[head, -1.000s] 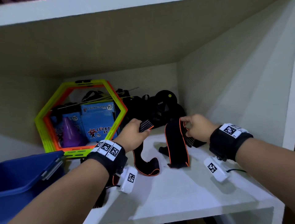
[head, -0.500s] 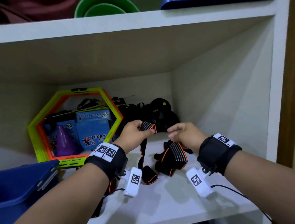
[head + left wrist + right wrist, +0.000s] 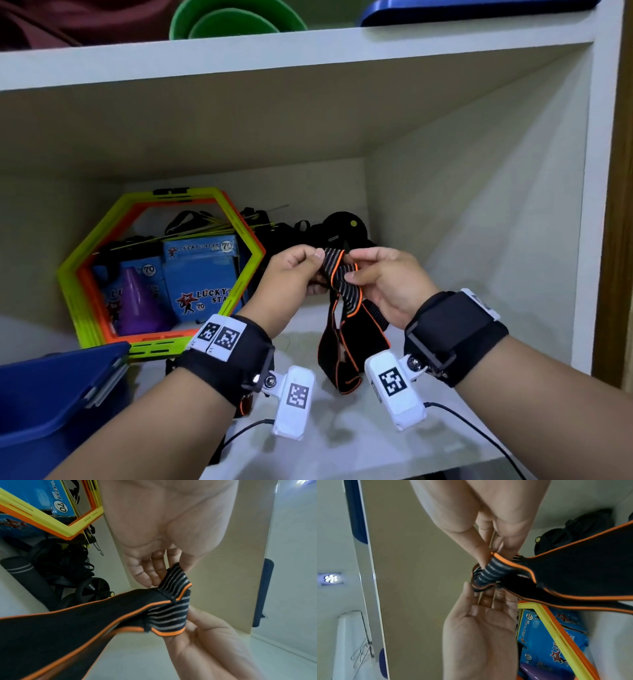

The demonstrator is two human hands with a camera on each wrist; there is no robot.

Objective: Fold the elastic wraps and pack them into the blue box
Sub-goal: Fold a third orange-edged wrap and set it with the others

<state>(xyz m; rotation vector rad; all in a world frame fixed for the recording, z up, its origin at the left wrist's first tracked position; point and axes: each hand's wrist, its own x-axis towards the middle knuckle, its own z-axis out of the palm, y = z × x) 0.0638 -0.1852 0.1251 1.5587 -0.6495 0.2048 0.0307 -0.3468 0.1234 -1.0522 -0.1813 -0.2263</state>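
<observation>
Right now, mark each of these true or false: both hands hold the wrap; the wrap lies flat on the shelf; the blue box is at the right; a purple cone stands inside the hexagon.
1. Both hands, left hand and right hand, pinch the wrap: true.
2. The wrap lies flat on the shelf: false, its ends are held up and the rest hangs.
3. The blue box is at the right: false, lower left.
4. A purple cone stands inside the hexagon: true.

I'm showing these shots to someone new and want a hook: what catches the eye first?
Both hands, the left hand and the right hand, pinch the striped ends of a black, orange-edged elastic wrap mid-shelf, its loop hanging down. Behind to the left stands a bright yellow-and-orange hexagon frame, and the blue box waits at lower left.
</observation>
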